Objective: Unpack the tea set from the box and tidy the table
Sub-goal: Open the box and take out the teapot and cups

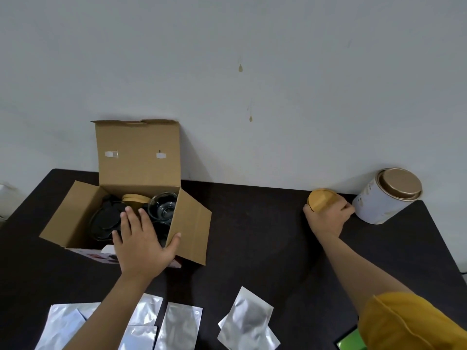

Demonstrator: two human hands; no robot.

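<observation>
Nearest, crinkled silver foil pouches are lying flat and light on the dark matte surface. Beyond them, the left hand is hovering with straight, spread fingers over the open cardboard box, where a fragile, probably slippery glass cup is sitting beside black pieces; gripping its rim looks safest. Farther right, the right hand is gripping a wooden-lidded jar just beside a smooth white tin.

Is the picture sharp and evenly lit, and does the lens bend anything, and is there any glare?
Head view: soft overall, light even and dim. The wide lens bends the table edge and tilts the tin. Mild glare on the foil pouches and the glass cup in the box. The dark items under the left hand blend together; the right hand is slightly blurred.
</observation>
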